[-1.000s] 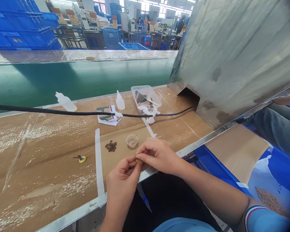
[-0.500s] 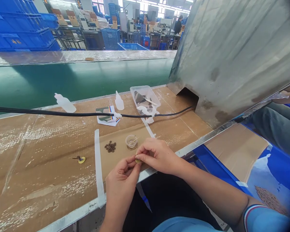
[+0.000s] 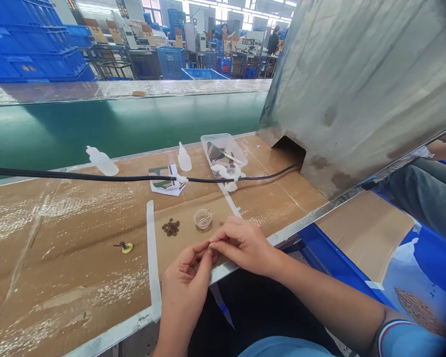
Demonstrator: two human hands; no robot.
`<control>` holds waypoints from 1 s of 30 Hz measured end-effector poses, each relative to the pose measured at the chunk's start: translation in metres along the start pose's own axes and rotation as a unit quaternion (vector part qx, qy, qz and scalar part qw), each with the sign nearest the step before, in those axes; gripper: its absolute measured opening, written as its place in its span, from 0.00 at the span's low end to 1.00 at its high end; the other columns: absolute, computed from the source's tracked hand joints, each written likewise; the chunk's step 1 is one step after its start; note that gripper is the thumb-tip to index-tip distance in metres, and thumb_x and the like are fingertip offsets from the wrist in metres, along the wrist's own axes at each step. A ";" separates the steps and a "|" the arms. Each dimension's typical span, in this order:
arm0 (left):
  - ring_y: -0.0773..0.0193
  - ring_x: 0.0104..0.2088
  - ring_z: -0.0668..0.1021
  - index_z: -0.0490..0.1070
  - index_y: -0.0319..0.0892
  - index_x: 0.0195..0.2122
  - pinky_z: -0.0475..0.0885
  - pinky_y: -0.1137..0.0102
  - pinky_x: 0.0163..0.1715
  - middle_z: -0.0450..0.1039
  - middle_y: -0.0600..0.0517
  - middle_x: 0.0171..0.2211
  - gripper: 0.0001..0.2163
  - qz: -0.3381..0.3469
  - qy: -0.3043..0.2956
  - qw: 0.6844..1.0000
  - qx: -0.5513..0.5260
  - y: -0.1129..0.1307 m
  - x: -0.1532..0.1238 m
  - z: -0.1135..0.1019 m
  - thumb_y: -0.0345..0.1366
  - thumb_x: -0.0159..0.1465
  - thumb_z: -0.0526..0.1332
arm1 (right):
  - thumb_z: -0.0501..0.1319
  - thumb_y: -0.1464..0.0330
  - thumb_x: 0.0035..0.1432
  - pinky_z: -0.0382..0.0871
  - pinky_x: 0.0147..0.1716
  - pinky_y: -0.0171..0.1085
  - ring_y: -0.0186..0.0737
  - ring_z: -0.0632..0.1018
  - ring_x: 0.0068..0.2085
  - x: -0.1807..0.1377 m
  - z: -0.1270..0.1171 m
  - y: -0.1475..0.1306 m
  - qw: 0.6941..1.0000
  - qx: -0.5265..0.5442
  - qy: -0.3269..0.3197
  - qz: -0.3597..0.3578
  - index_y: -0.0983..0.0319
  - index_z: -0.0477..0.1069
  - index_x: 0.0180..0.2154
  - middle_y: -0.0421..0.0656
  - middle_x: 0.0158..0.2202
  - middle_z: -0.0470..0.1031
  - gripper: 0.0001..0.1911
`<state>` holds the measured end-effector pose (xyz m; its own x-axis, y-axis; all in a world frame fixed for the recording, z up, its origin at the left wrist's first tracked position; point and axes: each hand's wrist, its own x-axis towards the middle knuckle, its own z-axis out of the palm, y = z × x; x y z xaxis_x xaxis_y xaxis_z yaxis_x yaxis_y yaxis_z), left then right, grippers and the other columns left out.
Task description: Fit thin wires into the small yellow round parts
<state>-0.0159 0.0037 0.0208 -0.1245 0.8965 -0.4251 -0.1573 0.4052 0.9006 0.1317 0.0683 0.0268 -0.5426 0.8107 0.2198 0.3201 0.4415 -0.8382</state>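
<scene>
- Brown, glossy, creased table covering (image 3: 78, 218) runs in from the left, crossed by a smooth black cable (image 3: 96, 174).
- On it lies a flat yellow disc (image 3: 127, 249), with small dark bits on and beside it.
- A strip of white tape (image 3: 153, 258) edges a matte brown paper sheet.
- Small round dark-brown pieces (image 3: 170, 227) sit in a loose pile, beyond the hands and well apart from the fingertips.
- The left hand (image 3: 186, 277) has thumb and forefinger together, clamped on a small piece.
- A round, clear plastic cup (image 3: 202, 219) holds a thin pale stick; it stands near the hands, touched by neither.
- The small piece is at the meeting fingertips, almost wholly covered; its colour and shape cannot be told.
- The right hand (image 3: 247, 248) also has thumb and forefinger pinched together, their tips meeting the left hand's on the small piece, near the table's metal edge.
- Beyond, a dull, stained grey metal panel (image 3: 357, 89) slopes upward.
</scene>
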 end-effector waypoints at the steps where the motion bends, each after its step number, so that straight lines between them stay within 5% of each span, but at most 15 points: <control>1: 0.60 0.40 0.77 0.70 0.37 0.43 0.74 0.69 0.44 0.75 0.45 0.40 0.19 0.007 0.009 1.000 0.002 -0.001 0.000 0.000 0.43 0.55 0.64 | 0.58 0.69 0.60 0.66 0.44 0.35 0.32 0.71 0.37 -0.002 0.002 0.001 1.000 -0.002 0.003 -0.016 0.63 0.72 0.36 0.41 0.32 0.72 0.05; 5: 0.60 0.41 0.77 0.71 0.38 0.42 0.75 0.70 0.44 0.75 0.46 0.40 0.16 0.050 0.046 0.998 0.018 -0.006 -0.003 0.000 0.41 0.55 0.64 | 0.58 0.71 0.61 0.61 0.56 0.42 0.31 0.71 0.35 -0.008 0.007 0.001 0.995 -0.021 0.029 -0.097 0.63 0.72 0.38 0.40 0.31 0.71 0.05; 11: 0.65 0.36 0.78 0.73 0.40 0.41 0.74 0.79 0.38 0.76 0.47 0.38 0.14 0.136 0.115 0.983 0.051 -0.017 -0.007 0.001 0.38 0.54 0.65 | 0.58 0.71 0.60 0.59 0.59 0.47 0.28 0.71 0.33 -0.016 0.010 0.003 0.986 -0.042 0.064 -0.150 0.65 0.73 0.39 0.40 0.29 0.68 0.07; 30: 0.65 0.35 0.78 0.71 0.42 0.38 0.75 0.73 0.40 0.75 0.50 0.36 0.09 0.301 0.100 0.935 0.158 -0.026 -0.011 -0.008 0.27 0.56 0.62 | 0.58 0.73 0.60 0.64 0.56 0.44 0.29 0.72 0.35 -0.024 0.016 0.004 0.963 -0.048 0.103 -0.245 0.66 0.70 0.44 0.42 0.32 0.72 0.10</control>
<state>-0.0185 -0.0185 0.0013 -0.2832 0.9404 0.1881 0.2940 -0.1015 0.9504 0.1340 0.0443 0.0099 -0.4850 0.5511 0.6790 0.1415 0.8157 -0.5609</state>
